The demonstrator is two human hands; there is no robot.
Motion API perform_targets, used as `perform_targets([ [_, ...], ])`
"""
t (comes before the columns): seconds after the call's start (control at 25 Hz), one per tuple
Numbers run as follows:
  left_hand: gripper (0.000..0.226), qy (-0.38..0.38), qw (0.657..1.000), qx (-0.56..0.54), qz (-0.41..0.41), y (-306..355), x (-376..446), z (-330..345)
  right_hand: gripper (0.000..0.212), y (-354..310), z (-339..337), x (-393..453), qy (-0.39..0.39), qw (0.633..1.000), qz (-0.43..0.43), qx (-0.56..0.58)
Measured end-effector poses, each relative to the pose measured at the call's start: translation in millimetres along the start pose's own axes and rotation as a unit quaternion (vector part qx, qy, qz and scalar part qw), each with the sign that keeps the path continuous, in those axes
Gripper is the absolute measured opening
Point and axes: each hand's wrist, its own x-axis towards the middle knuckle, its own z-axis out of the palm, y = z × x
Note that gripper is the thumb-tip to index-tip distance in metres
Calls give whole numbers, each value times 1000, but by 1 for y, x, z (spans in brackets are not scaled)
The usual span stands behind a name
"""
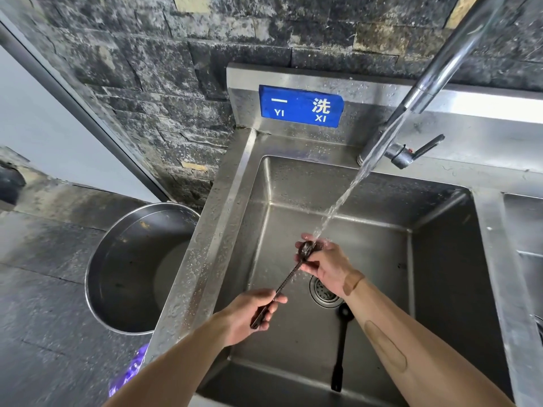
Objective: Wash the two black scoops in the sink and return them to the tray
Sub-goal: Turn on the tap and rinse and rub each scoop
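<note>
the left hand (252,314) clamps its fingers round the handle of one black scoop (289,273), angling the bowl up so the water stream (346,195) hits it. the right hand (324,264) cups that bowl, fingers curled on it, likely rubbing. the second scoop (340,348) lies on the sink (440,259) floor, waiting. no tray shows.

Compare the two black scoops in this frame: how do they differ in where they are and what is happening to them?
The held scoop is lifted above the basin, the left hand gripping its handle and the right hand at its bowl; the second scoop lies untouched on the sink floor beside the drain. The held scoop's bowl sits under the running water; the second scoop lies outside the stream. Both are black and long-handled.
</note>
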Motion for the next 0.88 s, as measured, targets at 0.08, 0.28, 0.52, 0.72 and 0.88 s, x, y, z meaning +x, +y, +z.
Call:
perform_targets([
  [0.08, 28, 23, 999, 27, 14, -1, -1, 3, 54, 2, 2, -2, 1, 999, -2, 49],
  [0.28, 22, 58, 992, 96, 56, -2, -4, 8, 36, 7, -3, -8, -17, 999, 2, 28],
  [0.52, 17, 108, 954, 243, 138, -6, -6, 17, 56, 15, -13, -5, -36, 997, -55, -32],
  [0.72, 14, 115, 921, 294, 229, -15, 0, 23, 31, 19, -5, -1, 26, 989, -116, -93],
  [0.88, 14, 125, 921, 283, 237, -18, 8, 18, 25, 15, 0, 6, 28, 994, -101, -19],
])
